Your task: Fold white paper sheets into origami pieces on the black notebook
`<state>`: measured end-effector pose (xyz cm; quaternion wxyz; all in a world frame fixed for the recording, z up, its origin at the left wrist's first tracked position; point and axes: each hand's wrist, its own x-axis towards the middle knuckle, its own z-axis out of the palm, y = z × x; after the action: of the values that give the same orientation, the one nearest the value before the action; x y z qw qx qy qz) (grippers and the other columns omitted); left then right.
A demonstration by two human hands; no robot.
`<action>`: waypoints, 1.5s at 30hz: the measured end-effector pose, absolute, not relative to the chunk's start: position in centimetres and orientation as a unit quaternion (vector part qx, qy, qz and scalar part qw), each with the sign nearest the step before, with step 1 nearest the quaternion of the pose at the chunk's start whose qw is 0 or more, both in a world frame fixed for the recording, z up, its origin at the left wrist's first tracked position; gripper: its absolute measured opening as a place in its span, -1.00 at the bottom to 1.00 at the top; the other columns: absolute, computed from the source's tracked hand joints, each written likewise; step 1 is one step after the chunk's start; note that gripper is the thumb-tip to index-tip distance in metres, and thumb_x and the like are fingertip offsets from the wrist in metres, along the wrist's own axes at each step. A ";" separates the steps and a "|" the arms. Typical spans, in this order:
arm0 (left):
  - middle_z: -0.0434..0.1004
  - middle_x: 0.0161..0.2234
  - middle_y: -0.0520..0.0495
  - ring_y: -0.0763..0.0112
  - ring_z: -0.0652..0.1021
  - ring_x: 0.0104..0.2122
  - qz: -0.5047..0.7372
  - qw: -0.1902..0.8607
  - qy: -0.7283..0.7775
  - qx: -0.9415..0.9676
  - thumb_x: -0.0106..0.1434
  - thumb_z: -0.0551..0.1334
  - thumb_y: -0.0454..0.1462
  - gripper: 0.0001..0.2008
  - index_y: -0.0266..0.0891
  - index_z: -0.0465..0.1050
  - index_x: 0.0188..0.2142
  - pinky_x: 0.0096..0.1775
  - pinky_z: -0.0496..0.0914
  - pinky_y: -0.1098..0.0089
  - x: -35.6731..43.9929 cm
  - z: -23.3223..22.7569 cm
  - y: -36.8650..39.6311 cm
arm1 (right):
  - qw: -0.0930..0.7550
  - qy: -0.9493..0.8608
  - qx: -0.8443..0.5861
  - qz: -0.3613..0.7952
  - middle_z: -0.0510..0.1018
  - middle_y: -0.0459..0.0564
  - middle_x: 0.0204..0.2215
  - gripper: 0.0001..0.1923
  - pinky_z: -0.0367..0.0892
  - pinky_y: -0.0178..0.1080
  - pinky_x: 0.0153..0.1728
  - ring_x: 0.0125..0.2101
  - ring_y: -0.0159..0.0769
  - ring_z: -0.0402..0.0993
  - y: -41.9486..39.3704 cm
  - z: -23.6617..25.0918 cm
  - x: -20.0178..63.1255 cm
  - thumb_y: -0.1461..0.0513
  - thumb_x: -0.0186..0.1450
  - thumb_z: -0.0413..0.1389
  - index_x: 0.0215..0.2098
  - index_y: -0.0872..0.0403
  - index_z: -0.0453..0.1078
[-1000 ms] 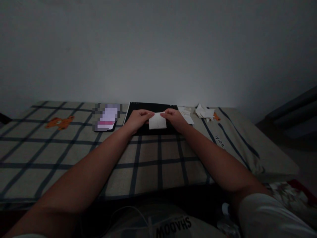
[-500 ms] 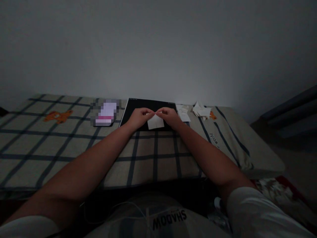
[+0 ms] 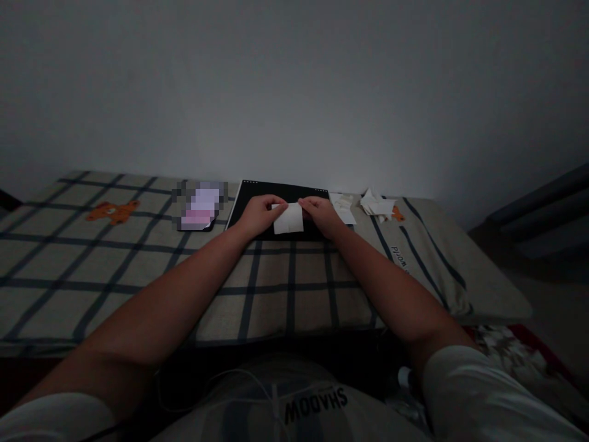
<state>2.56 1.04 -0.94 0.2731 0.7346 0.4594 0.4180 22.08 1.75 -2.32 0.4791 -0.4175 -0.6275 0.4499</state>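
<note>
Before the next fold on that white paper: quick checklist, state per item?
1. Left hand pinching the white paper at its top left corner: ok.
2. Right hand pinching its top right corner: ok.
3. Paper over the black board, not the checked cloth: ok.
4. Crease lines sharp and aligned: cannot tell, too dim.
5. Loose paper scraps apart from the hands, to the right: ok.
6. Phone lies left of the board, apart from the left hand: ok.
</note>
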 end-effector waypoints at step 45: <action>0.59 -0.39 -0.06 0.38 0.50 -0.42 0.497 0.326 0.494 0.634 0.13 0.28 -0.11 -0.73 -0.27 0.57 -0.32 -0.37 0.35 0.41 2.2 -1.7 1.8 | 0.443 -0.716 -0.409 0.351 0.56 -0.05 -0.45 -0.66 0.40 -0.22 -0.32 -0.45 -0.34 0.48 2.0 -2.1 23.0 0.14 0.19 0.14 -0.10 0.11 0.43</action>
<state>2.16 1.85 -1.66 0.3264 0.6345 0.4939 0.4969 23.03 2.03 -2.14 0.4435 -0.4095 -0.7161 0.3506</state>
